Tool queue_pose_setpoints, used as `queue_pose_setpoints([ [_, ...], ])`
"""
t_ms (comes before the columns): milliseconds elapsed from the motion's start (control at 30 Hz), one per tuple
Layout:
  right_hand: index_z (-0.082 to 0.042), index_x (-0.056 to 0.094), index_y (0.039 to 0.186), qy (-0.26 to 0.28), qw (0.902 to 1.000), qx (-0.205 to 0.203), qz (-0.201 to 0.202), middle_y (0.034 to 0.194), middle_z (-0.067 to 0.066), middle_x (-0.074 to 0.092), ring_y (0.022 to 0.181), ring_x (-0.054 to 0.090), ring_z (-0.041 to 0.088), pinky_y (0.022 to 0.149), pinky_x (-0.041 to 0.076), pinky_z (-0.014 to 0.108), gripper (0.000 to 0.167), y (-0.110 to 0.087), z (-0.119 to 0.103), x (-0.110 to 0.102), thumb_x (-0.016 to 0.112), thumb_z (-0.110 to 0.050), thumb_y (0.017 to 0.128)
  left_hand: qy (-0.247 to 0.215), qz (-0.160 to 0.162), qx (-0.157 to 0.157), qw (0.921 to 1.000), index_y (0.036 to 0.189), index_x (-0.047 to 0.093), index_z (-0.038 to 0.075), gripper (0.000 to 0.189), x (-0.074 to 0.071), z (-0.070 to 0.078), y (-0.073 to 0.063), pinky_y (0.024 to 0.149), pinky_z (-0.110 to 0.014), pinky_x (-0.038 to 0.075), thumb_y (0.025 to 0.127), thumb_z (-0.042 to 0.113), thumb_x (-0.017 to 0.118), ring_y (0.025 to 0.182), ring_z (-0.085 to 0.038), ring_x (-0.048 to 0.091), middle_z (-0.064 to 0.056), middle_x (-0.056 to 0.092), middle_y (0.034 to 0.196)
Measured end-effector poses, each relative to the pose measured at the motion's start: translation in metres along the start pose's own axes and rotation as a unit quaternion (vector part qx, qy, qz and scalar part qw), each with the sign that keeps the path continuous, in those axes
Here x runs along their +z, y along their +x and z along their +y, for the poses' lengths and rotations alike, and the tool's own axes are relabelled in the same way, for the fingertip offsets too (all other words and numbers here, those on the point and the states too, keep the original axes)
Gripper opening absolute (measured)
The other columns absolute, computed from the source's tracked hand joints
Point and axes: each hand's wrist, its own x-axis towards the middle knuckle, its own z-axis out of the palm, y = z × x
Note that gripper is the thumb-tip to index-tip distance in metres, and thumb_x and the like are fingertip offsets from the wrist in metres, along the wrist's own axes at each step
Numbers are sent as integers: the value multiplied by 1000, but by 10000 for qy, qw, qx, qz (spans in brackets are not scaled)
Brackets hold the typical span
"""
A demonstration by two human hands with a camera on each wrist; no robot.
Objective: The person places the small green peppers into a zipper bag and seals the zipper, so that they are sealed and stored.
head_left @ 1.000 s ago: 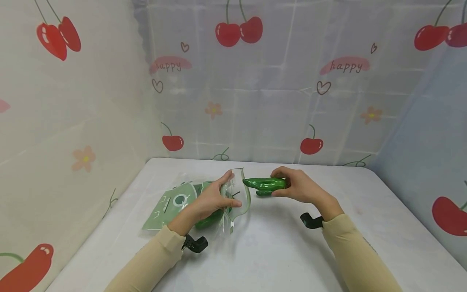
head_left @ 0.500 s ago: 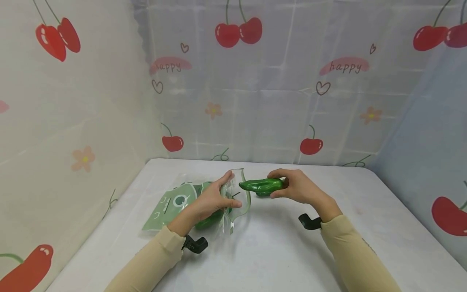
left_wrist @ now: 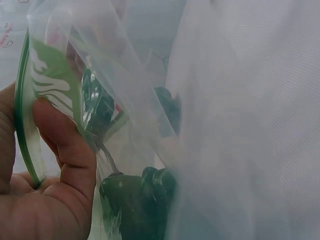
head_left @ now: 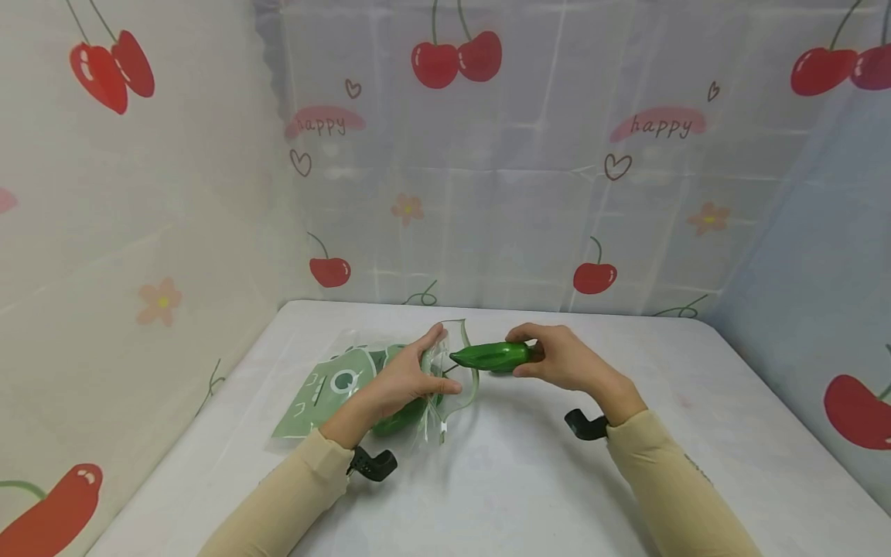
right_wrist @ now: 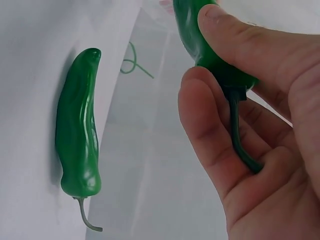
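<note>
A clear zip bag (head_left: 327, 394) with a green print lies on the table, green peppers (left_wrist: 135, 200) showing through its plastic. My left hand (head_left: 402, 375) holds the bag at its mouth, thumb and forefinger spread wide; the zip strip (left_wrist: 22, 110) runs by its fingers in the left wrist view. My right hand (head_left: 560, 356) pinches a green chili pepper (head_left: 490, 356) near the stem end, its tip pointing left at the bag's opening. Another green chili pepper (right_wrist: 80, 130) lies on the table beside it, mostly hidden in the head view.
The white table (head_left: 515, 480) reaches to a hanging sheet (head_left: 501, 193) printed with cherries and hearts at the back. Sheets also stand at the left and right sides. A black wrist mount (head_left: 588, 425) sits on the right forearm, another mount (head_left: 374, 464) on the left.
My right hand has moved a little to the left with the chili pepper, bringing its tip to the bag's mouth. The left hand and the bag have stayed in place.
</note>
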Motion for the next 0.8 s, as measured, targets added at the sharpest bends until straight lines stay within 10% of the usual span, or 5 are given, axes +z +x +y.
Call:
queue_pose_setpoints([
  [800, -19, 66, 121, 538, 9980, -329, -52, 105, 2, 73, 81, 69, 11, 75, 57, 29, 40, 10, -6, 22, 86, -21, 86, -22, -74, -85, 9999, 167, 15, 27, 119, 1, -1, 3, 120, -47, 30, 78, 20, 93, 159, -19, 12, 11, 24, 171],
])
